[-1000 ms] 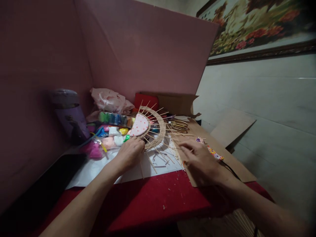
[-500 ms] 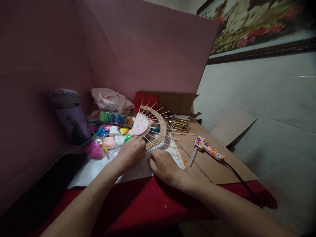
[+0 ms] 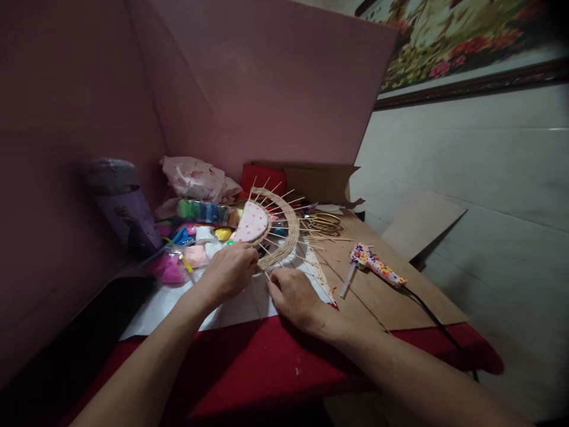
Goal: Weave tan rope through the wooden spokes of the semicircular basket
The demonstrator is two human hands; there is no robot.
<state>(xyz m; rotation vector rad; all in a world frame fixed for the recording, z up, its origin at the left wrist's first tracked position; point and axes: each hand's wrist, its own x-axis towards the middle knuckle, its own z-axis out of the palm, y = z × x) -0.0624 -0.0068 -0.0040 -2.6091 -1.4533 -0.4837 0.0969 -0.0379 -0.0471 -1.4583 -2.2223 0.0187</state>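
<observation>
A half-circle of thin wooden sticks and woven twine (image 3: 291, 237) fans out above the table, with a pink dotted fabric half-disc (image 3: 252, 224) at its centre. My left hand (image 3: 233, 267) is closed on its near end, just below the fabric; the fingertips are partly hidden. Close by on the right, my right hand (image 3: 296, 296) is curled with thumb and fingers pinched where a thin stick (image 3: 267, 276) of the piece reaches them. What else lies inside the right fist is hidden. A thin strand hangs between the hands over white paper (image 3: 231, 314).
On the right, a flower-patterned glue gun (image 3: 377, 265) with a black cord rests on brown cardboard (image 3: 413, 308). Scissors (image 3: 326, 222) and loose sticks lie behind it. Bagged coloured clay (image 3: 195, 255) and a purple tumbler (image 3: 127, 207) stand left. Red cloth (image 3: 249, 367) covers the front edge.
My left hand has shifted slightly left and down, widening the gap between the hands. The right hand and the woven piece stay nearly in place. The camera view has tilted a little.
</observation>
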